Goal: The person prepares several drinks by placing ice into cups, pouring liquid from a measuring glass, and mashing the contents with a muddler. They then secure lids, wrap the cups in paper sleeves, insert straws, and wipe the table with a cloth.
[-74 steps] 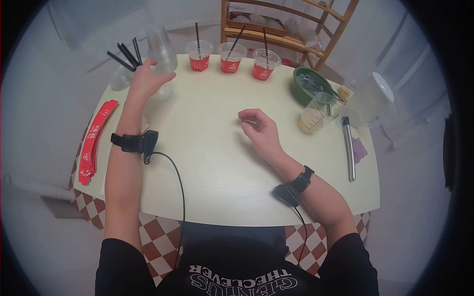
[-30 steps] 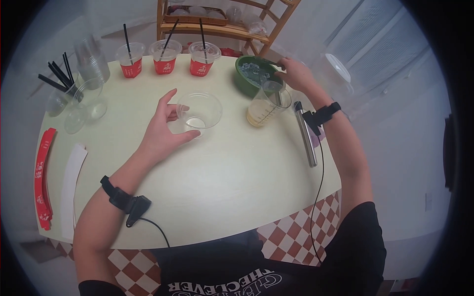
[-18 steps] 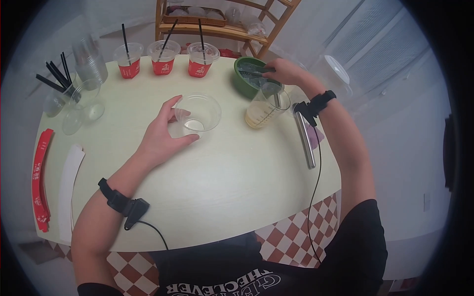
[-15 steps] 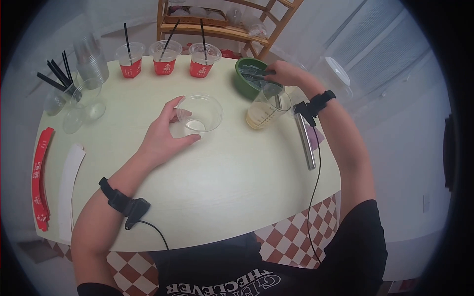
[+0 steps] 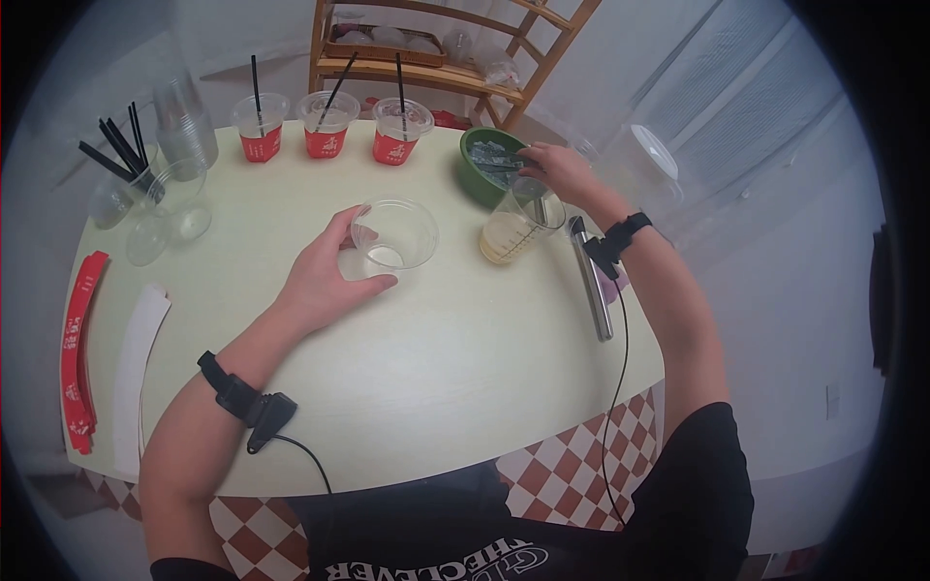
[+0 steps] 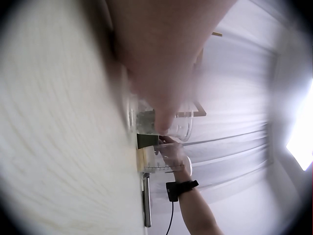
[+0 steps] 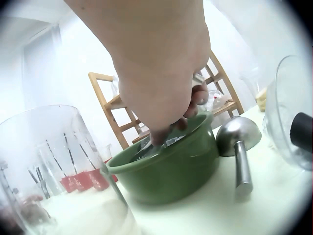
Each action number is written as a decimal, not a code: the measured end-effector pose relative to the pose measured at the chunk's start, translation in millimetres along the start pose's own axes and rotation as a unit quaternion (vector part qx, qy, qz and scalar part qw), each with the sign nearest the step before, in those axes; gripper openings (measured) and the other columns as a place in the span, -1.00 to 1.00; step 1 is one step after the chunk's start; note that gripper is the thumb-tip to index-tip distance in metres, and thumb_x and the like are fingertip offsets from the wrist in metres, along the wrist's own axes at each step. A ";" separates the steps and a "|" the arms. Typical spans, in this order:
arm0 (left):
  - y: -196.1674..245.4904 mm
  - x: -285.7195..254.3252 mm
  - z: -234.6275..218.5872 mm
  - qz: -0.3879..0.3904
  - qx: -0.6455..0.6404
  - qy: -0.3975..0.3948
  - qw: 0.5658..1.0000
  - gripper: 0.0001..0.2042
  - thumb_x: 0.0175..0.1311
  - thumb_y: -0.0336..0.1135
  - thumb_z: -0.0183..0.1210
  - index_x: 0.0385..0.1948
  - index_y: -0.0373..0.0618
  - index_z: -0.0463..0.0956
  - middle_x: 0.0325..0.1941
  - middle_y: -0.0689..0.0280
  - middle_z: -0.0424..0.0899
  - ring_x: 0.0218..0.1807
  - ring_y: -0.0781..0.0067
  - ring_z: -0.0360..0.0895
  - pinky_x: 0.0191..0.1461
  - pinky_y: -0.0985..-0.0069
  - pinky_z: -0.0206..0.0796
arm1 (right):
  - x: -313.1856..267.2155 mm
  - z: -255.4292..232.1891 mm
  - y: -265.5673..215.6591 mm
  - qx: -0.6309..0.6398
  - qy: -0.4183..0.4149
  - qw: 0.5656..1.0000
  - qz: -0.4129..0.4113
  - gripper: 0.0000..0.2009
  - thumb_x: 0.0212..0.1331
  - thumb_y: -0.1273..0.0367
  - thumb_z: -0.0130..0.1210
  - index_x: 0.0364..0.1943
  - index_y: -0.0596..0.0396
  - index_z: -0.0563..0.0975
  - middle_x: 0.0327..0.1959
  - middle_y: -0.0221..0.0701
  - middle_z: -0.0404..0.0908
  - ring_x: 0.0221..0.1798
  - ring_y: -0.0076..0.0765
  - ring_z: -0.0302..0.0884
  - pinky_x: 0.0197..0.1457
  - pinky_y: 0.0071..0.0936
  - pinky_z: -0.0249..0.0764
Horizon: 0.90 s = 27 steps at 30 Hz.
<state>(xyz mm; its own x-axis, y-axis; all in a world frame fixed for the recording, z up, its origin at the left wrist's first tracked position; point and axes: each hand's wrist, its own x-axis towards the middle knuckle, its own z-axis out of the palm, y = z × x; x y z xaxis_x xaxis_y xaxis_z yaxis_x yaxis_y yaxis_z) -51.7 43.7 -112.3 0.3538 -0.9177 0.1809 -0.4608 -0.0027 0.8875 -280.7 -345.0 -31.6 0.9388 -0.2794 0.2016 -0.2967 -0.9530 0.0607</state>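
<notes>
Near mid-table, my left hand curls its thumb and fingers around a clear plastic cup, which stands upright and looks empty. My right hand grips dark-looking tongs, their far end down among the ice in the green bowl. From the right wrist, the right hand is seen over the bowl, fingers at its rim and partly hiding the tongs. The left wrist view shows the left hand close up beside the cup.
A measuring jug with pale liquid stands before the bowl, a metal rod to its right. Three red-labelled cups with straws line the back. Left are stacked cups, straws, red strips and a white strip. A scoop lies beside the bowl.
Since the earliest frame, my left hand has brought a cup from the left side to mid-table. My right hand has moved to the bowl and taken hold of the tongs, which have dipped into the ice.
</notes>
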 end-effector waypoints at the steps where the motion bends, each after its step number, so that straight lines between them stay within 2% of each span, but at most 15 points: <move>1: 0.7 -0.3 -0.2 0.001 -0.002 0.000 1.000 -0.09 0.13 -0.29 0.60 0.56 -0.07 0.26 0.29 0.12 0.66 0.38 0.19 0.58 0.54 0.23 0.36 | -4.0 -7.3 -6.3 -0.047 -0.003 0.999 0.002 -0.66 0.45 0.18 0.25 0.15 0.06 0.68 -0.01 -0.22 0.73 -0.03 0.10 0.72 0.07 -0.03 0.64; 6: 1.2 1.2 5.2 -0.006 0.011 0.007 1.000 -0.08 0.13 -0.25 0.60 0.55 -0.07 0.26 0.29 0.12 0.67 0.38 0.19 0.58 0.55 0.23 0.35 | -11.6 -28.8 -17.2 -0.161 -0.029 0.986 0.015 -0.63 0.43 0.19 0.24 0.23 -0.04 0.60 -0.01 -0.35 0.66 -0.02 -0.01 0.72 0.03 -0.07 0.66; 8: -1.9 1.7 6.6 0.006 0.033 0.015 0.999 -0.09 0.13 -0.05 0.59 0.53 -0.05 0.30 0.29 0.08 0.67 0.39 0.12 0.59 0.50 0.23 0.41 | -14.3 -34.7 -12.5 -0.192 0.016 0.980 -0.041 -0.63 0.44 0.19 0.24 0.22 -0.02 0.57 -0.03 -0.34 0.64 -0.05 -0.02 0.72 -0.06 -0.09 0.68; 12: 7.1 1.4 4.3 -0.019 0.032 0.010 0.999 -0.18 0.16 -0.20 0.59 0.49 -0.06 0.39 0.27 0.11 0.69 0.39 0.20 0.59 0.56 0.26 0.34 | -15.1 -57.5 -24.0 -0.198 0.057 0.977 -0.047 -0.63 0.44 0.19 0.24 0.23 -0.05 0.56 -0.06 -0.35 0.64 -0.11 -0.03 0.73 -0.07 -0.11 0.68; 15: 5.7 0.0 3.6 -0.014 0.033 0.013 0.999 -0.21 0.16 -0.20 0.59 0.46 -0.04 0.43 0.27 0.12 0.70 0.38 0.21 0.60 0.57 0.27 0.34 | -13.4 -86.9 -60.4 -0.151 0.094 0.983 -0.043 -0.66 0.41 0.21 0.28 0.20 -0.06 0.60 -0.11 -0.36 0.65 -0.12 -0.07 0.73 -0.08 -0.13 0.66; 17: 5.3 1.4 4.4 -0.013 0.041 0.010 0.999 -0.21 0.16 -0.20 0.59 0.47 -0.02 0.42 0.28 0.13 0.70 0.37 0.21 0.61 0.57 0.27 0.33 | -14.6 -103.7 -93.1 -0.016 0.095 0.993 -0.073 -0.68 0.39 0.22 0.31 0.14 -0.03 0.64 -0.14 -0.37 0.65 -0.13 -0.09 0.72 -0.09 -0.14 0.63; 18: 5.2 1.0 4.9 -0.013 0.041 0.008 0.999 -0.21 0.16 -0.20 0.59 0.47 -0.02 0.42 0.28 0.13 0.70 0.37 0.21 0.61 0.57 0.27 0.33 | -15.9 -110.4 -111.6 -0.016 0.094 0.993 -0.070 -0.68 0.39 0.22 0.31 0.14 -0.03 0.64 -0.14 -0.37 0.65 -0.13 -0.09 0.72 -0.09 -0.14 0.63; 20: 5.4 1.5 4.5 -0.009 0.027 0.007 1.000 -0.22 0.17 -0.22 0.58 0.46 -0.02 0.42 0.28 0.14 0.70 0.37 0.22 0.61 0.56 0.27 0.34 | -16.9 -114.6 -147.7 -0.002 0.017 0.995 -0.102 -0.68 0.36 0.24 0.34 0.12 0.01 0.66 -0.13 -0.37 0.67 -0.14 -0.10 0.71 -0.09 -0.15 0.62; 21: 6.4 1.4 4.6 -0.007 0.028 0.004 1.000 -0.22 0.17 -0.22 0.58 0.46 -0.02 0.42 0.28 0.14 0.70 0.37 0.22 0.61 0.56 0.27 0.34 | -17.5 -110.1 -157.3 -0.003 0.019 0.995 -0.098 -0.68 0.36 0.24 0.34 0.12 0.01 0.66 -0.13 -0.37 0.67 -0.14 -0.10 0.71 -0.09 -0.15 0.62; 23: 7.9 0.6 4.1 -0.018 0.010 0.005 1.000 -0.24 0.19 -0.24 0.57 0.46 -0.03 0.42 0.27 0.14 0.70 0.37 0.22 0.61 0.56 0.27 0.34 | -16.0 -102.0 -172.1 -0.002 -0.044 0.987 -0.156 -0.64 0.36 0.23 0.35 0.15 0.05 0.65 -0.11 -0.37 0.68 -0.13 -0.11 0.70 -0.08 -0.16 0.62; 24: 7.8 0.8 4.2 -0.017 0.011 0.004 1.000 -0.24 0.19 -0.24 0.57 0.46 -0.03 0.42 0.27 0.14 0.70 0.37 0.22 0.61 0.56 0.27 0.34 | -14.8 -101.0 -177.5 0.003 -0.071 0.986 -0.153 -0.60 0.39 0.31 0.33 0.26 0.01 0.61 -0.10 -0.33 0.64 -0.13 -0.12 0.69 -0.05 -0.14 0.59; 27: 4.9 0.8 3.0 -0.015 0.010 0.009 1.000 -0.25 0.20 -0.25 0.56 0.46 -0.03 0.42 0.27 0.15 0.70 0.36 0.22 0.61 0.55 0.28 0.35 | -6.2 -107.8 -171.9 0.028 -0.072 0.990 -0.116 -0.61 0.39 0.23 0.34 0.23 0.03 0.64 -0.06 -0.34 0.70 -0.07 -0.04 0.71 -0.01 -0.13 0.62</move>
<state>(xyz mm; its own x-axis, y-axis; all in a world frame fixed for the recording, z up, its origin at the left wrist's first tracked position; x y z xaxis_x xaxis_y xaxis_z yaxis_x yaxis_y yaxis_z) -56.1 41.7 -109.1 0.3822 -0.9098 0.1618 -0.4659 -0.0386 0.8840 -254.4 -166.8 62.2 0.9970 -0.0618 0.0459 -0.0634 -0.9974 0.0345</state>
